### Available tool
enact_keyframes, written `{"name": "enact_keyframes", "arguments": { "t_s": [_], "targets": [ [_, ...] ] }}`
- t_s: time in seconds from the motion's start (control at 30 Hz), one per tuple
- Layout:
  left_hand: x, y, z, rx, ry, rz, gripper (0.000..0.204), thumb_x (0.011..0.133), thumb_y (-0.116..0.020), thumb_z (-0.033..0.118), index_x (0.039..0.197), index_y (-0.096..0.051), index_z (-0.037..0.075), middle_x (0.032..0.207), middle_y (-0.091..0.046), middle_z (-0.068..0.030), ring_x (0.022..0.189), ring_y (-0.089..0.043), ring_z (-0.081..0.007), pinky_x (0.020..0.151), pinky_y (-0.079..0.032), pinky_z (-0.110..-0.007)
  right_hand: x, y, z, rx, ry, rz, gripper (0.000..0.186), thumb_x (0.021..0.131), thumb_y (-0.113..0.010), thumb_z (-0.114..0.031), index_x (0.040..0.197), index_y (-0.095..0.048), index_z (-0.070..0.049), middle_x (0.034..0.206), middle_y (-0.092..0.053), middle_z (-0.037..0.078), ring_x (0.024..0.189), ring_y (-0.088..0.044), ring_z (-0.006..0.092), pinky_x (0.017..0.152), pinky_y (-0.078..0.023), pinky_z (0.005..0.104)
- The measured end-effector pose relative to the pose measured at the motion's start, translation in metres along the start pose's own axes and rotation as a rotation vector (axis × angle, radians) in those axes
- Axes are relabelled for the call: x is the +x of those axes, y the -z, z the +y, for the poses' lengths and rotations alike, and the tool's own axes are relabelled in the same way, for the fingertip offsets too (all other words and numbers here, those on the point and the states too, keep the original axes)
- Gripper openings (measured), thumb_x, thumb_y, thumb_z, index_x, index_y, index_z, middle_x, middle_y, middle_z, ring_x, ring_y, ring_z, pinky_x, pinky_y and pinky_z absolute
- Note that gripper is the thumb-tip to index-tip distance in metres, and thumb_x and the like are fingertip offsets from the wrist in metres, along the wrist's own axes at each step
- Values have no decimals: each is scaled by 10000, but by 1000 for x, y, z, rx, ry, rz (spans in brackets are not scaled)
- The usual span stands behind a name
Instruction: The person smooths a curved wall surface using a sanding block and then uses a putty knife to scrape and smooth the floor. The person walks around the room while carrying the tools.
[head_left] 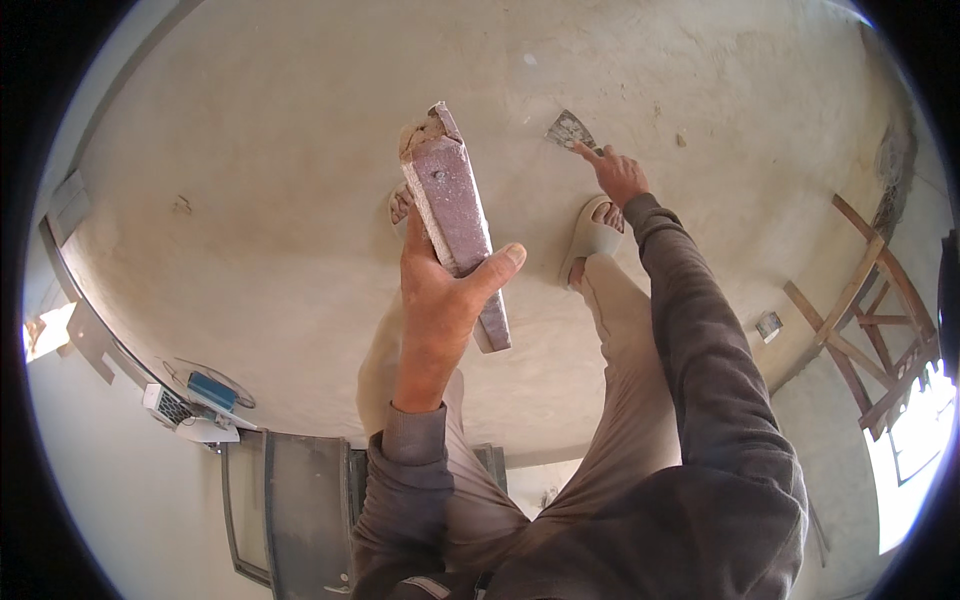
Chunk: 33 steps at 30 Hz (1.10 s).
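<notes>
Floor (300, 150): It is big and pale, and it goes all around me.
Wooden frame (851, 293): It is over on the right, made of brown bars.
Grey panel (308, 510): It is near and left, flat and plain.
Long block (452, 205): It is up in front of me, a bit left of the middle. It is purple-brown, with rough, pale stuff at its far end. It runs from near to far, and the far end leans a little left.
Left hand (440, 295): This hand is nearer the block, because it has it. My fingers clamp its near half, thumb on the right. Most of the other fingers are hidden. Much of the block sticks out far past them.
Right hand (622, 178): It is right of the block, well apart. My fingers are closed on the scraper (570, 130), one finger reaching toward the blade.
Scraper: It is right of the block's far end. Its blade points far and left. I can't tell if it touches the floor.
Lump (680, 139): It is tiny, right of the scraper.
</notes>
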<state>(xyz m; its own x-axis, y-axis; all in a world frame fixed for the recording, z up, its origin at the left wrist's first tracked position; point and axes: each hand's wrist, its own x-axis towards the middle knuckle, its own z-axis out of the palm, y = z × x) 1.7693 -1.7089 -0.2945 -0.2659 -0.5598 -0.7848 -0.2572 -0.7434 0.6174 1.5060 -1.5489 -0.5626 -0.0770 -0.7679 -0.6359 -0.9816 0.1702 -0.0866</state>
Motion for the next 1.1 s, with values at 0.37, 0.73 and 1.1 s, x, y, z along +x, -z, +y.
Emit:
{"name": "enact_keyframes", "arguments": {
  "t_s": [0.37,0.73,1.1],
  "targets": [
    [-1,-1,-11,-20,65,-18,568,754,-802,90,1226,-493,21,957,-529,-24,837,-554,-106,743,-504,-269,-16,-29,-117,574,-479,120,618,890,-548,-121,1473,-422,-284,977,-644,210,885,-656,381,775,-523,510],
    [-1,8,-13,-8,34,-15,607,738,-825,115,1230,-489,0,995,-554,-62,870,-589,-138,756,-522,-282,2,-49,-145,663,-639,174,606,916,-540,-136,1487,-392,-277,987,-643,205,881,-648,373,773,-513,494],
    [-3,10,-8,-16,31,-9,622,746,-824,124,1247,-478,-2,996,-548,-68,869,-582,-137,766,-520,-279,-3,-51,-146,622,-598,189,601,908,-547,-114,1478,-417,-257,960,-649,213,857,-647,383,742,-520,490]
  ]
}}
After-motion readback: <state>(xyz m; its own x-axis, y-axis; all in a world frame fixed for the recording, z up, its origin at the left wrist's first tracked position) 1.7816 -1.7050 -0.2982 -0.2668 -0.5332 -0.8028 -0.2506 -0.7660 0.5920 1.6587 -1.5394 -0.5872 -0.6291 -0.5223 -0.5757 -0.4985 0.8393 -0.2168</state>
